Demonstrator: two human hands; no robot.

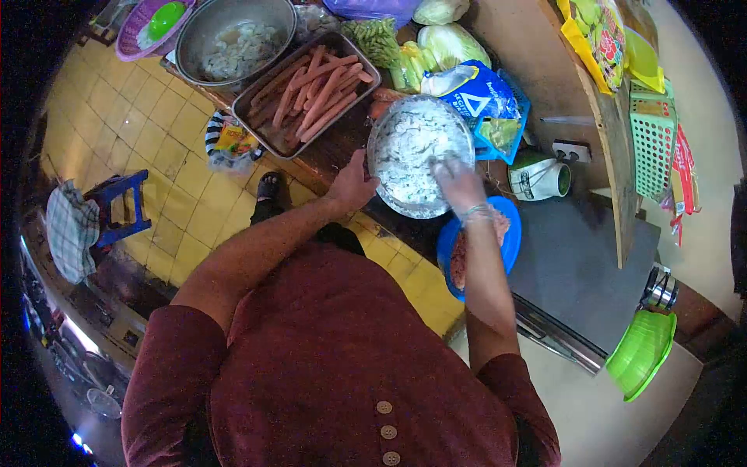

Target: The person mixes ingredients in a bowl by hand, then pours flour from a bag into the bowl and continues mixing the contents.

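A round metal bowl (pixel 405 148) full of white flour-like powder stands near the front edge of the dark table. My left hand (pixel 354 184) holds the bowl's left rim, thumb and fingers closed on it. My right hand (pixel 457 185), blurred and coated with powder, is in the right part of the bowl; its fingers are smeared by motion, and whether they hold anything cannot be seen. Beneath my right forearm lies a blue plate (pixel 509 232) with reddish minced meat (pixel 459 261). To the left, a metal tray (pixel 299 148) holds several sausages (pixel 319 89).
A large pot (pixel 184 48) stands behind left, beside a purple basket (pixel 127 39). Behind the bowl are a cabbage (pixel 455 47), green beans (pixel 373 40) and a blue flour bag (pixel 484 97). At right are a grey surface (pixel 576 257), a socket (pixel 572 151) and a green basket (pixel 642 354).
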